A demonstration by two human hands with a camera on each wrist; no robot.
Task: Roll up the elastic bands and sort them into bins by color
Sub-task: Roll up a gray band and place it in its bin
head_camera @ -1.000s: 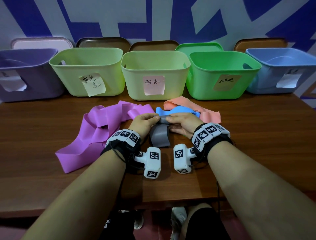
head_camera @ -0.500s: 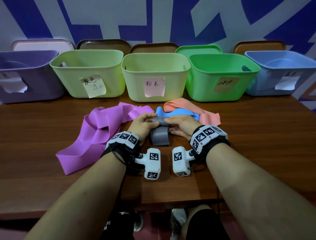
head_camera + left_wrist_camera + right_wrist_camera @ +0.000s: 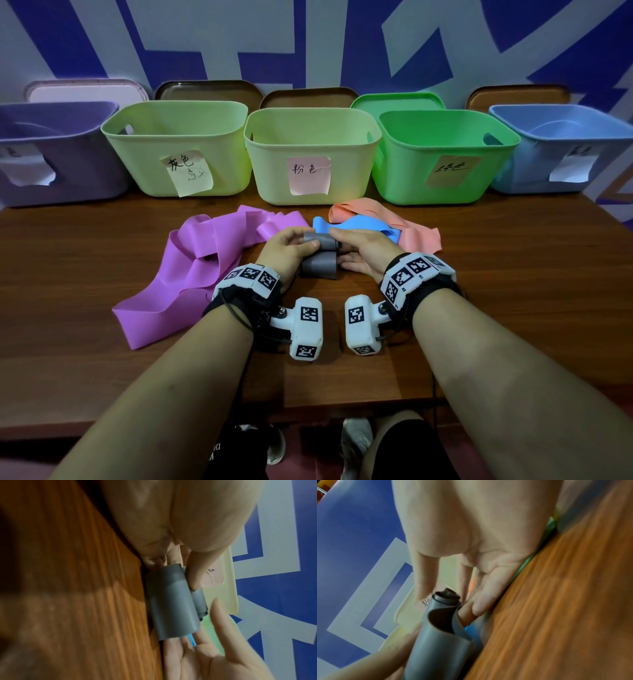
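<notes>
grey band half rolled between both hands

head view: left hand [image 3: 289, 248] and right hand [image 3: 363, 248] pinch the grey elastic band [image 3: 320, 262] above the bench [image 3: 513, 274], its loose tail hanging down to the wood.

left wrist view: the left thumb presses the grey roll.

right wrist view: right fingers [image 3: 479, 601] curl behind the roll's open end.

Five bins [image 3: 310, 154] stand in a row along the far edge of the desk [image 3: 513, 274], lids [image 3: 310, 97] leaning behind them. Nearer, loose bands [image 3: 191, 270] lie left and right of the hands; the half-rolled band [image 3: 318, 269] lies between them.
</notes>
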